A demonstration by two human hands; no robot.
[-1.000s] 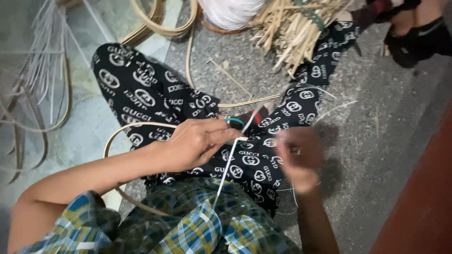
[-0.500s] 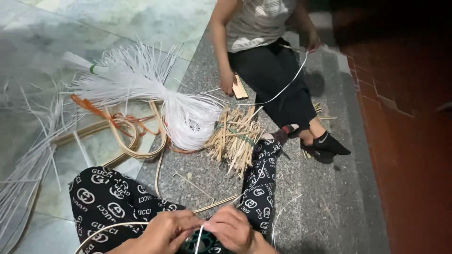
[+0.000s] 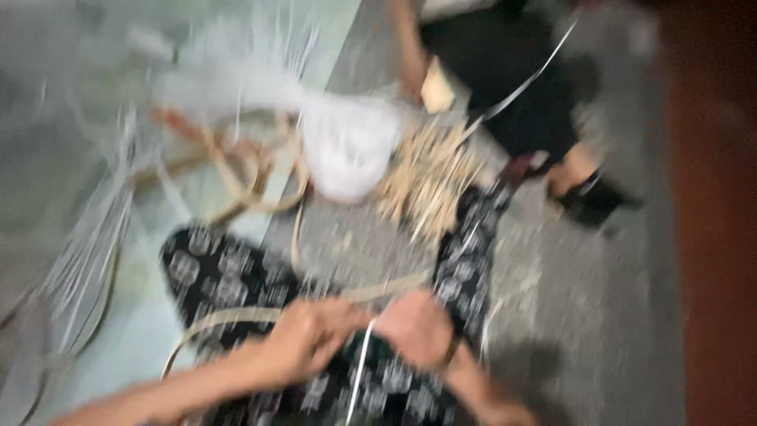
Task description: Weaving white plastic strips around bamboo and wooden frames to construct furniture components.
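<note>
The view is blurred by motion. My left hand (image 3: 311, 335) and my right hand (image 3: 414, 327) meet over my lap, above black trousers with a white pattern (image 3: 213, 272). Both pinch a thin white strip (image 3: 359, 371) that hangs down between them. A flat tan cane strip (image 3: 236, 318) curves from under my left hand out to the left; a piece of it runs past my right hand. Whether the fingers also grip the cane is too blurred to tell.
A white bundle of fine strips (image 3: 343, 154) lies ahead beside a pile of short pale sticks (image 3: 430, 185) and coils of tan cane (image 3: 236, 173). Another person in dark trousers (image 3: 520, 102) sits at the far right, a white strip trailing from their hand. Loose pale strips (image 3: 87, 252) lie left.
The camera swung up from my lap to the far person, then dropped slightly. My hands came together on the white strip and stay joined.
</note>
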